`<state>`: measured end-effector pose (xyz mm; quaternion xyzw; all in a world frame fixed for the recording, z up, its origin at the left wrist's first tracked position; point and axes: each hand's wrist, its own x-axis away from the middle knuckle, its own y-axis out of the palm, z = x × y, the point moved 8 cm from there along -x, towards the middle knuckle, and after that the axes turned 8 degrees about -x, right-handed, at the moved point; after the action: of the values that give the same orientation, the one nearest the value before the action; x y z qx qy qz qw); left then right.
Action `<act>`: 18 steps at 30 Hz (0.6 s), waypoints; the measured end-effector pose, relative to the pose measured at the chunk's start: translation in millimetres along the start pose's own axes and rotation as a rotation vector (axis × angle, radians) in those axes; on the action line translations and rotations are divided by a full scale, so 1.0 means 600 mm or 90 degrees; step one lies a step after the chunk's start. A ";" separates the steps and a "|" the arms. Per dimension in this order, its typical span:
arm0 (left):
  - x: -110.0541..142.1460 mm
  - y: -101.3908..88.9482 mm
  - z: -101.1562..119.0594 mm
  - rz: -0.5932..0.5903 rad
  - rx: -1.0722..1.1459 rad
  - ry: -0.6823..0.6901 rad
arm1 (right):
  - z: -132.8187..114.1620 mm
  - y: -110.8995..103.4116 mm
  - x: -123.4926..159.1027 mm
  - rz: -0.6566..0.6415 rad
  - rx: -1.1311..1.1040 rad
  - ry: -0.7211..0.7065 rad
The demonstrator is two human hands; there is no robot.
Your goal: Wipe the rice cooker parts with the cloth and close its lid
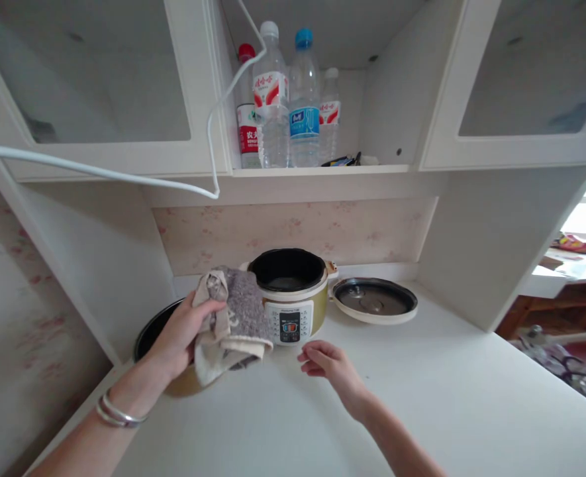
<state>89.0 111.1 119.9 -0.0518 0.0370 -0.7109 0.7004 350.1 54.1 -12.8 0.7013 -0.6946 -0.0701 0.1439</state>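
My left hand (186, 331) grips a crumpled grey-and-cream cloth (247, 311), raised above the counter. Behind the cloth stands an electric pressure cooker (320, 311) without its lid, its black inside showing and a control panel on its front. A second black-lined pot (148, 328) with a yellowish outside is partly hidden by my left hand, forearm and the cloth. Just in front of the cooker, my right hand (330, 368) hovers with its fingers curled together and nothing visible in them. To the cooker's right, a round lid (375, 298) lies with its dark inner side up.
The white counter (422, 391) runs under everything, with side panels left and right. Overhead, an open cabinet shelf holds several plastic bottles (304, 99) between glass-fronted doors. A white cable (124, 179) hangs across the upper left. A cluttered surface (571, 255) shows at far right.
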 end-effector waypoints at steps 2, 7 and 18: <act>-0.036 0.003 0.059 0.048 0.051 0.046 | 0.019 -0.076 -0.016 0.055 0.120 -0.004; -0.151 0.072 0.134 0.077 0.086 0.098 | 0.049 -0.207 -0.023 0.136 0.491 -0.053; -0.340 0.264 0.006 0.083 0.102 -0.183 | 0.063 -0.200 -0.013 0.188 0.776 -0.150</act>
<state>249.3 312.8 99.2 -0.0946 -0.1169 -0.6499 0.7450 453.0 56.9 -85.6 0.5420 -0.7101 0.2818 -0.3502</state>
